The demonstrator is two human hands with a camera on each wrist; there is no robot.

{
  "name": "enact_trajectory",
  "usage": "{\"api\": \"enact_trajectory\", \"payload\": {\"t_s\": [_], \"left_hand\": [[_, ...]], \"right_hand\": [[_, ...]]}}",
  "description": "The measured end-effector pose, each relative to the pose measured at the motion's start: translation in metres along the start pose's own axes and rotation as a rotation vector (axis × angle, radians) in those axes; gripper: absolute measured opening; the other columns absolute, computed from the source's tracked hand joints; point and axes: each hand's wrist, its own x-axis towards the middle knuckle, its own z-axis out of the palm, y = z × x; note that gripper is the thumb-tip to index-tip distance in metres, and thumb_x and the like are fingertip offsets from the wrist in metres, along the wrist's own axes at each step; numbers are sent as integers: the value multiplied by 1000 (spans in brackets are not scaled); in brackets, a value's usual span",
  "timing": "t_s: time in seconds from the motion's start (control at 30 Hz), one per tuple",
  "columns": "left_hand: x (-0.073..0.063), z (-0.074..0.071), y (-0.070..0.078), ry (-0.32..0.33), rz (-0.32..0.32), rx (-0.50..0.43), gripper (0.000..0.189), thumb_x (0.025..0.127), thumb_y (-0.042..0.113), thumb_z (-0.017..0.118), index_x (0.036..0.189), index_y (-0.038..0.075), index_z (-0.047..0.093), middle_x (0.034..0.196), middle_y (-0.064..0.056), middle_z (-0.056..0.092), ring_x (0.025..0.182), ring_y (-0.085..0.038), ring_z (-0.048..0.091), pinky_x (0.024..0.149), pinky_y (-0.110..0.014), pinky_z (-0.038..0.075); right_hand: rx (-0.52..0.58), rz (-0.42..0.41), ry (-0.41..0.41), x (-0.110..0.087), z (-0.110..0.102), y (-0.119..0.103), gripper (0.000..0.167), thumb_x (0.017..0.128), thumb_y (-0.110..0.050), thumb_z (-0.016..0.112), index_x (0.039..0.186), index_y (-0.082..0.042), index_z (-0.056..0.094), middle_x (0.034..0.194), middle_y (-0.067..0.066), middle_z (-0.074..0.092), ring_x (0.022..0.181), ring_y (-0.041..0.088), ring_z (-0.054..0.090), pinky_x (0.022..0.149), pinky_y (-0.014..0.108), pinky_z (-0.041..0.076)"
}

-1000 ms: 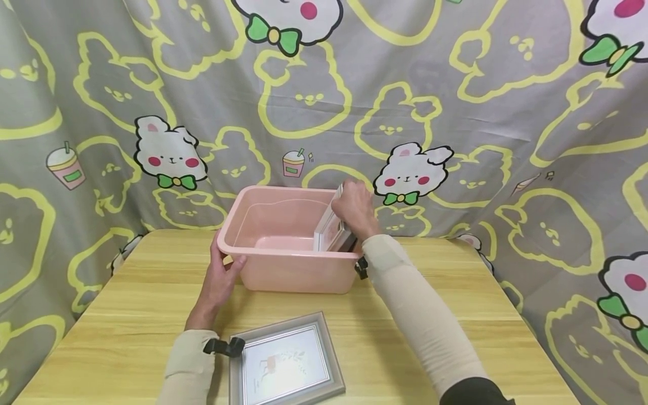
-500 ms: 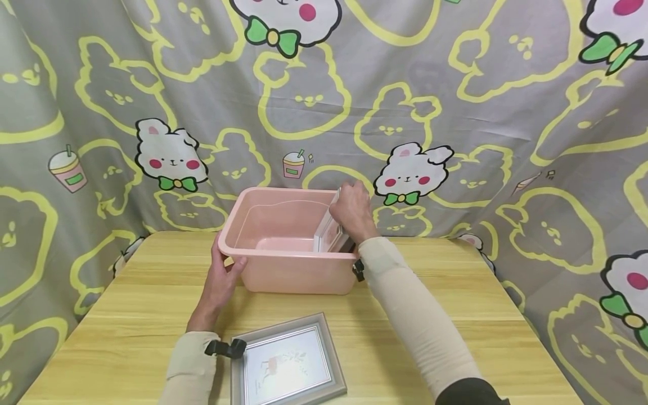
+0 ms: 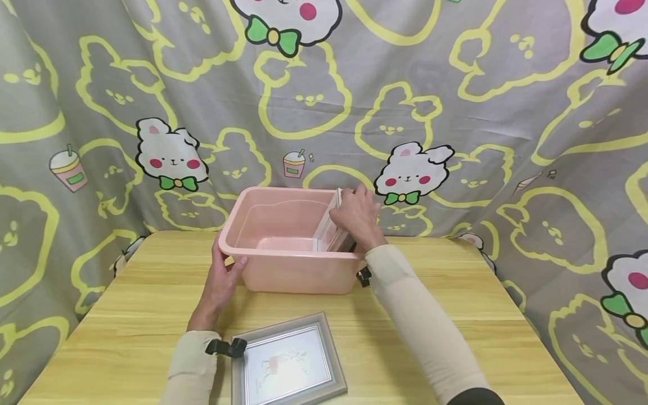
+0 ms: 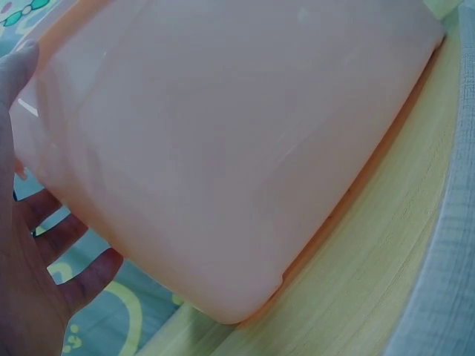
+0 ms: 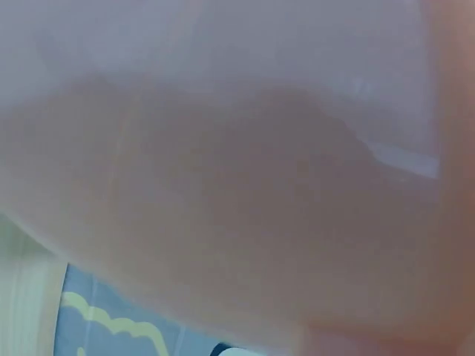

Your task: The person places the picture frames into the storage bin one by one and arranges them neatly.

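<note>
A pink plastic tub (image 3: 298, 274) stands on the table. My left hand (image 3: 223, 284) grips its near left corner, the thumb on the front and the fingers along the side; the left wrist view shows this thumb (image 4: 21, 68) by the rim. At the tub's right end, a white picture frame (image 3: 324, 230) leans on its edge, with a darker edge partly showing behind it. My right hand (image 3: 358, 216) is over these, fingers loosened and spread, thumb side at the white frame's top edge. The right wrist view is mostly filled by the tub's blurred wall (image 5: 223, 222).
A grey picture frame (image 3: 329, 360) with a deer print lies face up on the wooden table (image 3: 430, 315), in front of the tub and beside my left forearm. A patterned curtain (image 3: 309, 112) hangs close behind the tub and around the sides.
My right hand's fingers have loosened from a closed grip on the white picture frame and spread, the hand shifting slightly right. My left hand, the tub and the grey picture frame stay put.
</note>
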Motion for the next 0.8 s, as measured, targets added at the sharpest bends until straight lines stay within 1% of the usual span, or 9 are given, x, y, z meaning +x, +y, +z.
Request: {"api": "enact_trajectory", "payload": {"t_s": [0.07,0.13,0.27,0.37,0.43,0.53,0.6,0.7,0.8], "left_hand": [[1,0,0,4,-3,-1,79,96,9,57,155,30,10,142,-9,37,123,-21,41,87,-10,48],[0,0,1,4,-10,6,79,96,11,57,155,31,9,143,-9,36,123,-21,40,87,-9,47],[0,-1,2,1,-18,17,79,96,11,57,155,31,9,143,-8,37,122,-15,40,87,-9,47],[0,-2,0,-2,-22,23,79,96,10,57,155,30,8,142,-7,37,121,-9,41,88,-9,46],[0,-2,-2,-5,-25,28,79,96,9,57,156,27,8,142,-9,38,119,-6,41,87,-9,46],[1,-3,-2,-9,-29,30,79,96,9,56,156,23,8,142,-11,37,118,-3,41,87,-10,46],[1,-4,-2,-11,-25,30,79,96,8,56,156,22,8,142,-12,37,118,-4,41,87,-10,46],[1,-3,-1,-8,-16,27,79,96,8,56,156,25,8,143,-10,37,119,-5,41,87,-11,47],[1,-2,-1,-3,-7,28,79,96,9,57,156,28,8,143,-8,37,119,-6,40,87,-10,47]], "right_hand": [[-8,-11,-22,-2,-2,1,56,82,-35,60,134,-12,55,129,16,44,119,32,39,97,56,38],[-6,-19,-45,-4,-4,1,58,85,-37,59,137,-13,52,134,16,43,122,33,38,98,58,38],[20,-34,-91,-7,-6,4,64,89,-43,57,146,-17,43,146,16,38,132,34,34,104,63,35],[38,-47,-127,-9,-7,7,68,91,-51,53,150,-22,36,154,15,30,140,35,28,109,68,27],[43,-56,-145,-10,-7,9,71,92,-59,48,152,-25,32,157,15,24,144,36,22,110,70,22],[35,-83,-165,-14,-8,13,76,91,-69,39,154,-29,25,161,15,16,148,36,14,111,72,17],[15,-102,-167,-18,-8,16,78,90,-73,35,154,-31,23,162,14,14,149,36,11,111,73,16],[-21,-137,-167,-24,-8,19,79,90,-76,29,155,-33,21,162,13,14,149,36,10,110,73,16],[-54,-168,-164,-30,-8,22,78,90,-76,27,155,-33,18,163,11,13,150,37,9,110,73,14]]}}
